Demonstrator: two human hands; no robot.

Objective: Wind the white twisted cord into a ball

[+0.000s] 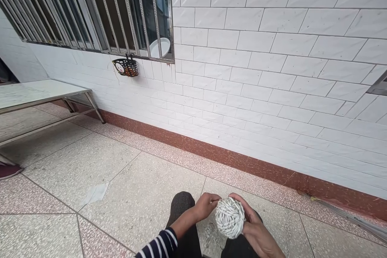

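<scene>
A round piece of thick, pale grey-white twisted cord (230,217), coiled or woven like a ball, is held above my knees in the head view. My right hand (256,231) wraps its right side, with fingers over the upper edge and the thumb against the lower right. At the upper left edge, my left hand (207,206) is closed in a pinch. What sits between those fingertips is too small to make out. Thin loose strands (209,229) show low between my dark-trousered legs, partly hidden by the ball.
A white tiled wall (242,76) with a red-brown skirting runs ahead. Under a barred window (121,12) hangs a small black basket (126,67). To the left stands a low metal-framed table (45,88), with a dark red shoe (9,170) nearby. White paper (96,192) lies on the floor.
</scene>
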